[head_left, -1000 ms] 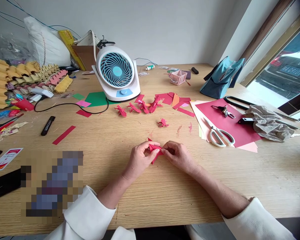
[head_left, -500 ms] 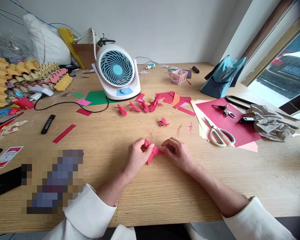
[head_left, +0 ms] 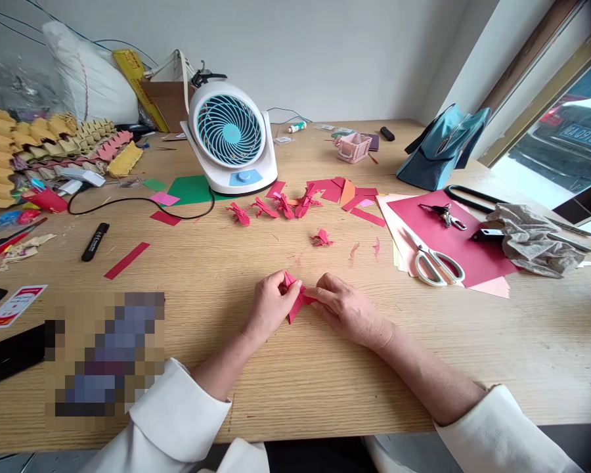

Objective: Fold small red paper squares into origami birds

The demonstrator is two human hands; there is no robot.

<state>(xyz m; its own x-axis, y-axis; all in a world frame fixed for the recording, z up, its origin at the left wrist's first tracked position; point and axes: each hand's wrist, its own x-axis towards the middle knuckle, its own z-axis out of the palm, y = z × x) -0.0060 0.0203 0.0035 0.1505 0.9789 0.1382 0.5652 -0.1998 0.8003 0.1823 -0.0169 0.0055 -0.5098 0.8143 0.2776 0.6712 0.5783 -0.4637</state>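
A folded piece of red paper (head_left: 294, 310) lies low over the table in front of me. My left hand (head_left: 272, 303) pinches its left side between thumb and fingers. On its right part, my right hand (head_left: 347, 307) presses with the forefinger stretched over the paper and the thumb tucked close beneath, so its fingers are closed on it. Fingers hide part of the folds. Beyond my hands sits one small folded red paper figure (head_left: 322, 238). Farther back, several more folded red figures (head_left: 284, 205) stand in a row.
A white fan (head_left: 231, 141) stands at the back. Scissors (head_left: 436, 259) rest on stacked paper sheets (head_left: 492, 259) to the right, near a blue bag (head_left: 443, 148). A black marker (head_left: 95, 242) and a red paper strip (head_left: 127, 260) lie left. Red scraps (head_left: 332, 190) lie behind the figures.
My right hand has slid left onto the red paper, its forefinger now over the right flap. My left hand keeps its pinch in nearly the same place.
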